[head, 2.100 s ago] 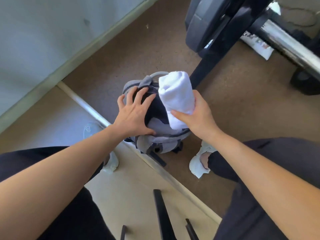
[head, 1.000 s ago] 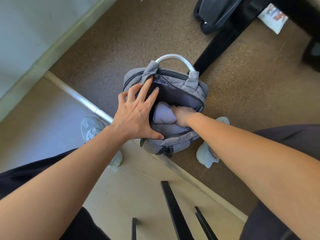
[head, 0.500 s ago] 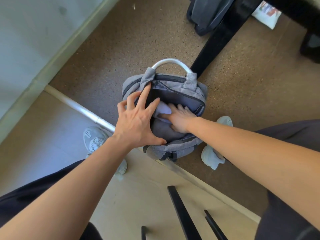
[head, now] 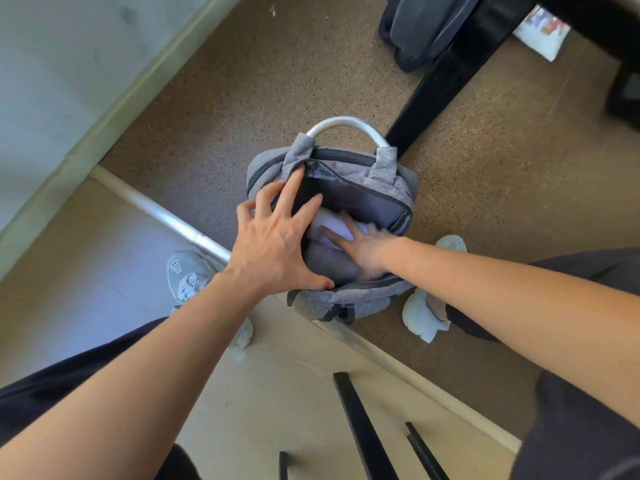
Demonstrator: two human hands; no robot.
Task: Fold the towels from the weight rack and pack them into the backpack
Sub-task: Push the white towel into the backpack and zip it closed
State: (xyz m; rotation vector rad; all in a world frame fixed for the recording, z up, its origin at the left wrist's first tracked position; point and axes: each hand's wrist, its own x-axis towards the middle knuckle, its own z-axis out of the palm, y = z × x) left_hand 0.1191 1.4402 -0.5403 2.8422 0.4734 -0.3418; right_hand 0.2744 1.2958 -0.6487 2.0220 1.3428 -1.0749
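A grey backpack (head: 388, 183) with a white top handle stands upright on the brown floor, its main compartment unzipped. My left hand (head: 273, 251) is spread over the left rim of the opening and holds it apart. My right hand (head: 363, 249) reaches into the compartment with its fingers flat on a rolled white towel (head: 332, 226) lying inside. A darker roll (head: 329, 263) lies just below that towel in the bag. The right fingertips are partly hidden by the bag's interior.
A black rack leg (head: 446, 71) runs diagonally behind the backpack, with a dark weight plate (head: 419, 26) beside it. A metal floor strip (head: 166, 216) crosses on the left. My pale shoes (head: 420, 315) stand either side of the bag. Black bars (head: 363, 431) lie near the bottom.
The white towel went from my right hand above the bag down into the compartment. My right hand now presses flat on it inside. My left hand kept holding the opening.
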